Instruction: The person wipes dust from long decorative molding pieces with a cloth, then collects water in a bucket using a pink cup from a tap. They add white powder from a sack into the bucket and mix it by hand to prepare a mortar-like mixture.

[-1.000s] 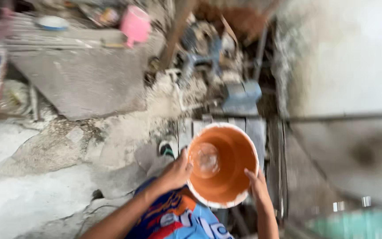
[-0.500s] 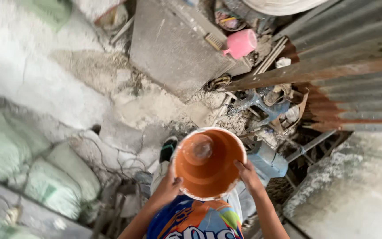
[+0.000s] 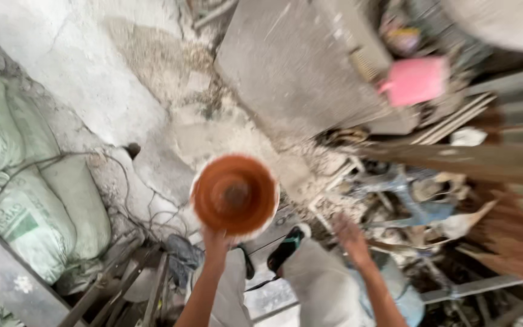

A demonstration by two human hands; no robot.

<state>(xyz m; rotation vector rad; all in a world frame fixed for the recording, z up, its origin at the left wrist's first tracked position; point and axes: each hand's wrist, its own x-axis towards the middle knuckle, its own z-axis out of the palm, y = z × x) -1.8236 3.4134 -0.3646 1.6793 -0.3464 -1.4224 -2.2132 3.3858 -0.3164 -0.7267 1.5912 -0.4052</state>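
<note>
Left hand point(image 3: 216, 245) grips the near rim of a round orange plastic bucket point(image 3: 235, 194), holding it out in front over pale dusty ground, mouth facing up. Right hand point(image 3: 350, 238), to its right, hangs free and loosely open above rubble, touching nothing; pale green filled sacks point(image 3: 25, 181) lie well to the left.

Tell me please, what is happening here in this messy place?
A person stands on rough concrete ground among debris. The left hand grips the rim of an orange bucket held out in front. The right hand is off the bucket, open and empty. Pale green sacks lie to the left, a pink container beyond.
</note>
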